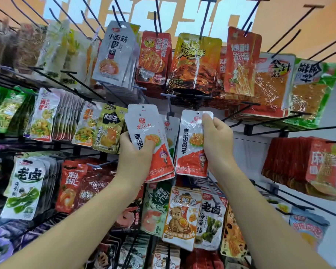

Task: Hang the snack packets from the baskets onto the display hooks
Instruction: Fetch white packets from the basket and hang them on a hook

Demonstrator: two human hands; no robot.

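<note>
Holding one white-and-red konjac packet (192, 144) just right of the display hook (169, 110), the right hand (215, 140) pinches its top corner, apparently to keep the punched hole free; the left hand (138, 152), grip clasped around spare packets (142, 121), hovers left of the hook.

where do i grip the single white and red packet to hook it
Grip the single packet at its top right corner, from the right edge, as the right hand does: the hole sits top centre, uncovered, and the flat pouch hangs upright.
</note>
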